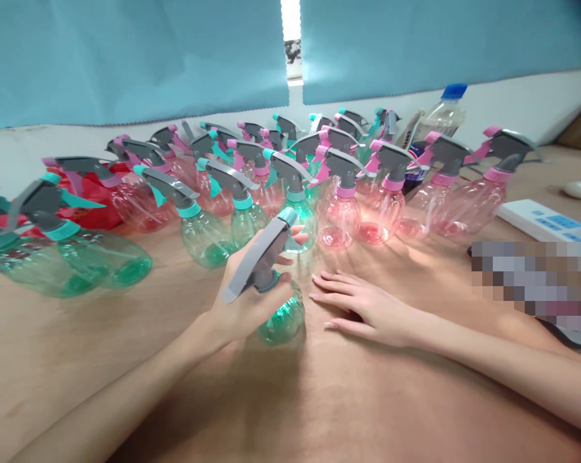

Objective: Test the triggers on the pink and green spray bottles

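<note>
My left hand (251, 292) is wrapped round the neck of a green spray bottle (283, 318) with a grey and teal trigger head. The bottle stands on the wooden table (348, 411), its nozzle pointing away from me. Just right of it, my right hand (362, 305) lies flat on the table, fingers spread, holding nothing. Behind both hands stand a pink spray bottle (338, 218) and a green spray bottle (210, 238), among several more of both colours. My left fingers partly hide the held bottle's trigger and collar.
Green bottles (107, 260) stand at the left beside a red bag (94, 206). At the back right is a drink bottle with a blue cap (454, 91). A white box (536, 218) and a pixelated flat object (536, 289) lie at the right. A blue-covered wall (150, 58) rises behind.
</note>
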`<action>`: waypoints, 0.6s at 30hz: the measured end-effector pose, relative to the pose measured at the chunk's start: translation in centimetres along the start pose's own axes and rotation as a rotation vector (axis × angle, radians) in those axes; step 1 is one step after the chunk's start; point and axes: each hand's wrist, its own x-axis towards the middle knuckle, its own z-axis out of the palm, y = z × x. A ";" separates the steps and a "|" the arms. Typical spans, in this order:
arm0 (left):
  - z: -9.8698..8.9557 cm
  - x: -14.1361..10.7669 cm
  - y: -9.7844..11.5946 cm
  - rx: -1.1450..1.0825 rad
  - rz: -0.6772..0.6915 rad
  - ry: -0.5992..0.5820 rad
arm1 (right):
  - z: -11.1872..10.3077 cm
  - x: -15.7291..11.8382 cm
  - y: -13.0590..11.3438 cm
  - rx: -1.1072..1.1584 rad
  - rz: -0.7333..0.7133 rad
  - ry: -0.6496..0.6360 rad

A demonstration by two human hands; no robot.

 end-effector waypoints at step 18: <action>-0.1 0.2 -0.2 0.006 0.038 -0.020 | 0.0 -0.1 0.1 -0.020 -0.023 0.004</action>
